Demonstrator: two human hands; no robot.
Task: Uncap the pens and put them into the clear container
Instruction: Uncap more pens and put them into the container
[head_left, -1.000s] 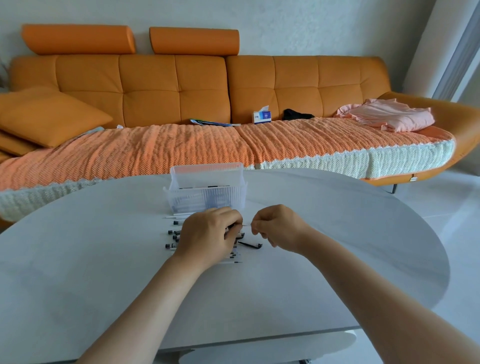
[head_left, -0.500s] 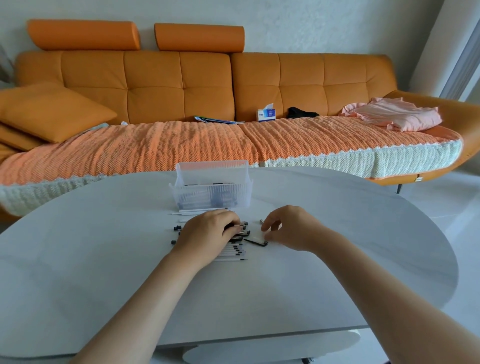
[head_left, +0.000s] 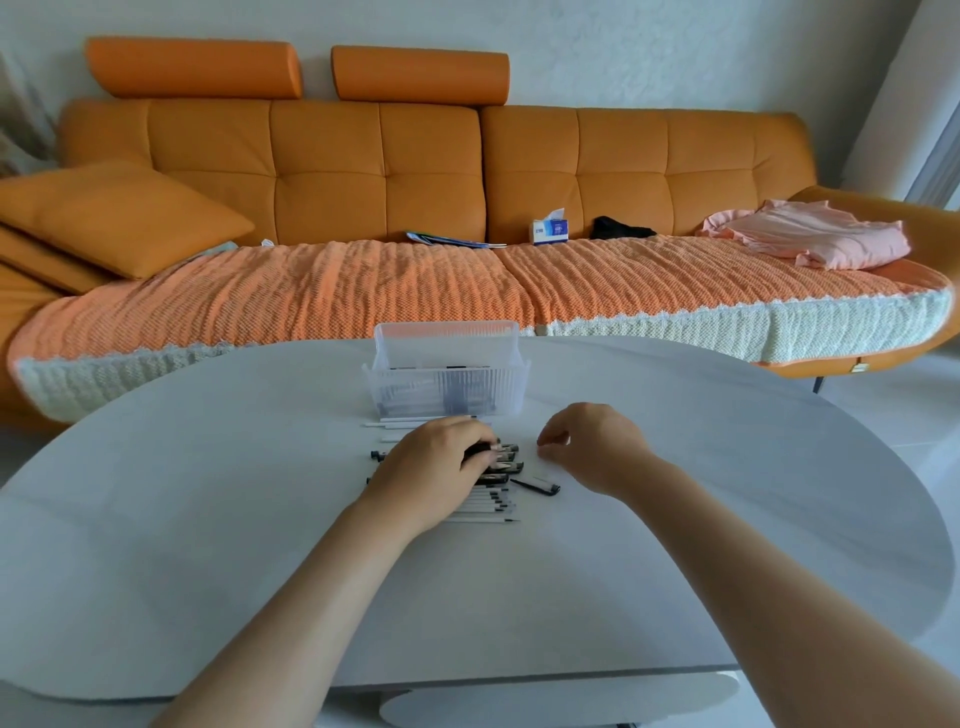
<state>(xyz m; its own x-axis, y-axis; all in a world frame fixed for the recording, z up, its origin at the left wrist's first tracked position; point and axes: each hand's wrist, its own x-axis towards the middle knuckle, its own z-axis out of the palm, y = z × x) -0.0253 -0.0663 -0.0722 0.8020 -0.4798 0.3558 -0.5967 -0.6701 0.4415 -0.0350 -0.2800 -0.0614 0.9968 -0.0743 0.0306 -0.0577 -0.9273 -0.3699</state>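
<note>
A clear ribbed container (head_left: 400, 387) stands mid-table with several pens lying inside it. In front of it lies a pile of white pens with black caps (head_left: 506, 460). Closer to me, a row of uncapped white pens (head_left: 488, 508) rests on the table. My left hand (head_left: 434, 465) lies palm-down on the pile, its fingertips closed on a black-capped pen; most of that pen is hidden under the hand. My right hand (head_left: 589, 441) hovers just right of the pile, fingers loosely curled and holding nothing. One loose black cap (head_left: 537, 487) lies below it.
The grey oval table (head_left: 208, 519) spreads wide on both sides of the pens. More white pens (head_left: 410, 422) lie just in front of the container. Behind the table stands an orange sofa (head_left: 363, 171) with a tissue box (head_left: 549, 231) and pink cloth (head_left: 815, 239).
The two hands, together on one pen a second ago, have separated. The right hand moved right and lifted off the black cap lying on the table; the left hand dropped onto the pile.
</note>
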